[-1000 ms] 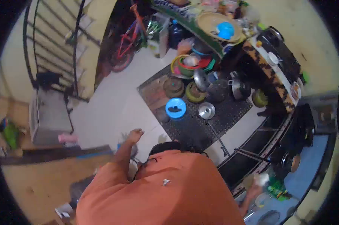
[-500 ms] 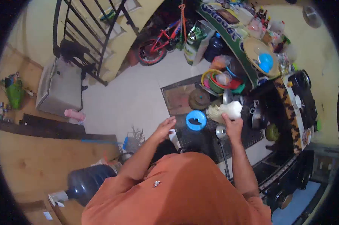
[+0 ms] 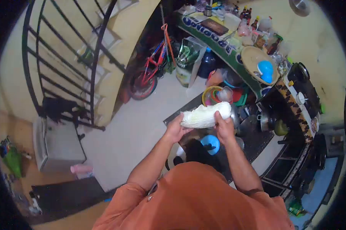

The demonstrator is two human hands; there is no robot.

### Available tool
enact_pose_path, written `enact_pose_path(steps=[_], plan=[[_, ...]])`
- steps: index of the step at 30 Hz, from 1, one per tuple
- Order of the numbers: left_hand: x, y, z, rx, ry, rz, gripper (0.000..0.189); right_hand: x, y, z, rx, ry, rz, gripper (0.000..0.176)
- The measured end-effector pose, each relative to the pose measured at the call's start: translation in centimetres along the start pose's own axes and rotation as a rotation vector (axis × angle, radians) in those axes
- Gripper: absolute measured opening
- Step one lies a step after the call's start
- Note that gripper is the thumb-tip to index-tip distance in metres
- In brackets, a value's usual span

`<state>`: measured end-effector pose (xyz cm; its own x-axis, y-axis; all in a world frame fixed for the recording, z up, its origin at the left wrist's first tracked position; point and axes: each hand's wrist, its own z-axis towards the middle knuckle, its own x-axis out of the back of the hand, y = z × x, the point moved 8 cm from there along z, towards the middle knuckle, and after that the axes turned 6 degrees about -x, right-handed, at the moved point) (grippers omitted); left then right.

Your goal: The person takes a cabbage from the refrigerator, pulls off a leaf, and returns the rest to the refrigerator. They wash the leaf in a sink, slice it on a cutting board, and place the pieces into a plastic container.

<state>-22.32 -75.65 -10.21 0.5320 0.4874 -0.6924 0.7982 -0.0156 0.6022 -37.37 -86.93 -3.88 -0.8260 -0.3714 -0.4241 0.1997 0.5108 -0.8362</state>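
Observation:
A pale napa cabbage (image 3: 201, 117) lies lengthwise between my two hands in front of my chest. My left hand (image 3: 176, 130) grips its left end, with the thumb at the edge and the fingers beneath. Around the right end my right hand (image 3: 224, 129) is closed, thumb on top. Just below the cabbage is a round light-blue plastic container (image 3: 210, 145) with a dark object in it that I cannot make out.
A low dark table (image 3: 253, 143) carries pots and colourful basins. Behind it stands a counter with a round tray (image 3: 249, 57) and bottles. A red bicycle (image 3: 152, 63) leans near the stair railing (image 3: 62, 63). A pink cup (image 3: 81, 169) lies on the floor.
My left hand, free before, has come up and taken hold of the cabbage's left end. The cabbage has moved left and is now held level by both hands. The view has shifted.

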Motion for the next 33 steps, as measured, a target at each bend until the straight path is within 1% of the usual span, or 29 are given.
enact_pose_path(steps=[1, 2, 3, 5, 6, 7, 9, 10, 11, 12, 13, 14, 15, 17, 18, 19, 20, 21, 22, 24, 25, 26, 27, 28, 29, 31, 32, 33], plan=[[0.5, 0.0, 1.4, 0.04, 0.039, 0.086, 0.046, -0.4, -0.2, 1.0, -0.014, -0.015, -0.019, 0.04], [1.0, 0.3, 3.0, 0.055, 0.067, 0.096, 0.044, -0.1, -0.7, 2.0, -0.026, 0.039, -0.096, 0.039], [1.1, 1.0, 4.3, 0.06, 0.057, 0.102, 0.044, -0.4, -1.1, 3.3, -0.017, 0.048, -0.091, 0.039], [1.7, 1.8, 6.7, 0.109, 0.041, 0.261, 0.042, -1.0, -1.8, 5.7, 0.039, 0.005, -0.086, 0.039], [2.2, 3.2, 7.9, 0.117, 0.09, 0.353, 0.042, -1.1, -1.5, 7.9, 0.098, -0.03, -0.051, 0.038], [2.8, 4.6, 9.4, 0.112, 0.079, 0.363, 0.042, -1.6, -1.7, 9.5, 0.112, -0.028, -0.045, 0.038], [4.7, 7.5, 13.4, 0.187, 0.122, 0.676, 0.045, -2.4, -2.4, 13.6, 0.168, 0.086, -0.165, 0.037], [5.6, 8.6, 16.0, 0.178, 0.107, 0.7, 0.045, -2.8, -2.4, 16.1, 0.223, 0.095, -0.1, 0.034], [6.2, 10.6, 18.6, 0.026, 0.088, 0.847, 0.051, -2.9, -2.6, 18.8, 0.237, 0.109, -0.078, 0.034], [5.7, 13.1, 21.5, -0.129, 0.062, 0.988, 0.057, -3.3, -3.7, 21.3, 0.282, 0.132, -0.2, 0.032], [4.6, 14.9, 24.0, -0.109, 0.047, 1.011, 0.057, -3.5, -4.0, 23.5, 0.306, 0.163, -0.321, 0.031], [2.4, 16.5, 25.9, -0.291, -0.063, 1.24, 0.066, -1.9, -3.4, 26.3, 0.278, 0.265, -0.636, 0.025], [-0.7, 17.2, 27.1, -0.492, -0.189, 1.436, 0.075, -2.7, -4.9, 27.5, 0.238, 0.289, -0.448, 0.024], [-7.5, 18.0, 31.0, -0.615, -0.465, 1.479, 0.088, -4.8, -10.1, 29.4, 0.491, 0.325, -0.577, 0.027], [-11.4, 18.8, 31.9, -0.687, -0.531, 1.435, 0.087, -5.2, -11.6, 30.2, 0.482, 0.339, -0.592, 0.027], [-14.6, 19.2, 32.9, -0.751, -0.591, 1.385, 0.086, -6.1, -13.7, 31.0, 0.532, 0.381, -0.742, 0.028], [-14.8, 17.4, 36.3, -0.709, -0.644, 1.309, 0.076, -7.0, -15.8, 32.1, 0.597, 0.421, -0.891, 0.03], [-15.2, 15.7, 39.7, -0.677, -0.7, 1.235, 0.067, -7.2, -17.1, 33.4, 0.605, 0.436, -0.904, 0.03], [-16.8, 15.2, 41.3, -0.686, -0.715, 1.221, 0.067, -7.3, -18.3, 34.5, 0.631, 0.488, -0.935, 0.03], [-18.5, 15.9, 44.7, -0.743, -0.555, 1.144, 0.042, -7.5, -20.5, 36.9, 0.661, 0.547, -0.976, 0.03], [-19.8, 16.3, 45.6, -0.742, -0.564, 1.136, 0.042, -7.2, -21.3, 37.6, 0.68, 0.609, -0.986, 0.03], [-20.8, 16.5, 46.4, -0.691, -0.598, 1.075, 0.036, -6.9, -21.7, 38.1, 0.684, 0.672, -0.992, 0.031], [-21.4, 16.7, 46.8, -0.627, -0.631, 1.02, 0.031, -6.4, -22.1, 38.8, 0.622, 0.746, -1.02, 0.033], [-22.2, 17.1, 47.4, -0.615, -0.625, 0.962, 0.026, -6.0, -22.2, 39.0, 0.594, 0.801, -1.037, 0.034], [-22.2, 15.6, 49.0, -0.261, -0.662, 1.052, 0.026, -5.8, -23.0, 39.7, 0.582, 0.859, -1.054, 0.035], [-25.0, 16.3, 50.4, -0.457, -0.941, 0.954, 0.028, -6.0, -24.5, 40.1, 0.733, 0.961, -0.984, 0.035], [-25.7, 16.2, 51.4, -0.454, -0.965, 0.943, 0.028, -5.0, -24.5, 40.8, 0.6, 0.989, -0.907, 0.034], [-27.1, 17.2, 51.6, -0.485, -0.975, 0.878, 0.032, -4.3, -24.7, 41.1, 0.601, 1.017, -0.907, 0.034]])
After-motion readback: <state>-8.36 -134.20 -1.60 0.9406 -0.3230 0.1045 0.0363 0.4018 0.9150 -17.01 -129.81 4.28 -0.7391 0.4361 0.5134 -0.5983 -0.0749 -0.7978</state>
